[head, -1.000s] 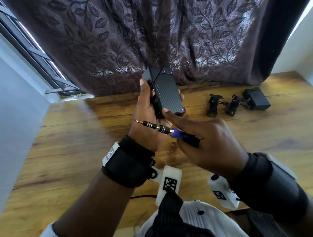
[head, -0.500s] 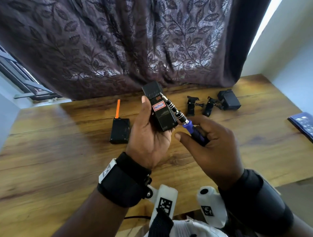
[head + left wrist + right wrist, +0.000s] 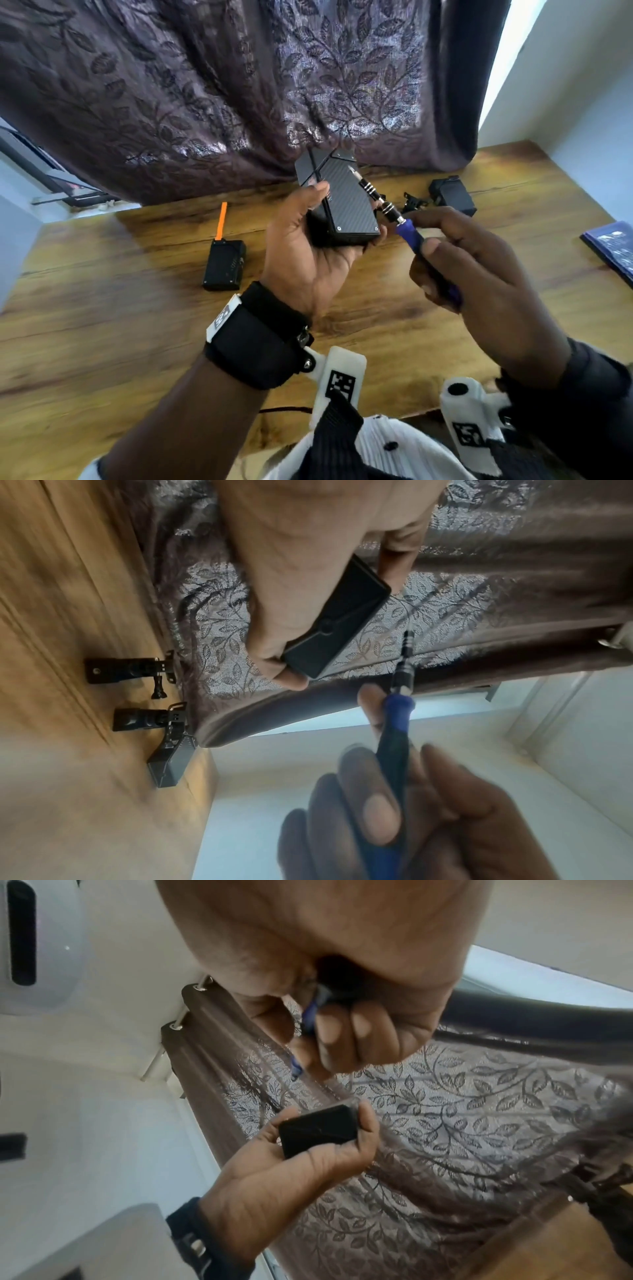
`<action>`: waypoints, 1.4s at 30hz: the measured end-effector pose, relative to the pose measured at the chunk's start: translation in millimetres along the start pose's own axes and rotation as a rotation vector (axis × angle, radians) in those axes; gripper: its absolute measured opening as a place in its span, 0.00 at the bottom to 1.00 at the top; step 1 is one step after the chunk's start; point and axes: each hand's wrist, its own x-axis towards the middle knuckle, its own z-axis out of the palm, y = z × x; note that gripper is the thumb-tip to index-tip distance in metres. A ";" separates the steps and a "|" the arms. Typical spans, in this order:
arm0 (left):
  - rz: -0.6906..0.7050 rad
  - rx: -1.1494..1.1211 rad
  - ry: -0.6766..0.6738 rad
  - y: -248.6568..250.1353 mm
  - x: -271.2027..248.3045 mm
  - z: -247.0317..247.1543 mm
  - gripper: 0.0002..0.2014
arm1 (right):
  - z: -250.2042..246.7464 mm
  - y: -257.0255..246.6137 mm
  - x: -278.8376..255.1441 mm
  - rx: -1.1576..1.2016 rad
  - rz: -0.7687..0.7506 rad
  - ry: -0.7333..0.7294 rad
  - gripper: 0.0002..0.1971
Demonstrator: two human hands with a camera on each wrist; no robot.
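The left hand [image 3: 308, 253] holds a black rectangular box [image 3: 337, 202] with a carbon-fibre weave face in the air above the wooden counter [image 3: 102, 342]. Its thumb lies on the box's left edge and its fingers curl round the right side, with the woven face turned up toward the head camera. The right hand [image 3: 479, 274] pinches a slim precision screwdriver [image 3: 387, 209] by its blue plastic handle between thumb and fingers. The ringed steel shaft slants up and to the left, and the fine bit is over the far right part of the woven face, near the top corner. Whether the bit sits in a screw head cannot be told.

As I judge it, work on the cover is at an early stage. The woven panel lies flush on the box, a small bright screw [image 3: 339, 228] shows in its near corner, and no loose screws can be made out on the counter. Seating the bit and turning the corner screws is what is left.

The box looks hard and matt, with squared edges and a finely ribbed sheen, while the shaft is banded and glossy. On the grained counter lie a small black case with an orange strip [image 3: 224, 263], two black jointed clamp mounts [image 3: 130, 669], a black block [image 3: 452, 195] and a blue booklet [image 3: 613, 246], in front of a dark leaf-patterned curtain [image 3: 205, 85]
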 end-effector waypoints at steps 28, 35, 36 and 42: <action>-0.002 0.001 -0.039 -16.1 37.7 24.5 0.29 | -66.2 7.0 12.9 -0.363 -0.137 0.002 0.18; -0.004 0.013 -0.022 -21.0 42.1 27.4 0.28 | -72.6 9.6 16.0 -0.354 -0.151 -0.004 0.18; -0.003 0.016 -0.016 -21.9 42.5 27.5 0.28 | -73.4 9.9 16.1 -0.356 -0.150 -0.009 0.18; 0.013 0.003 -0.014 -24.2 44.5 25.6 0.36 | -77.7 6.2 18.4 -0.398 -0.172 -0.060 0.18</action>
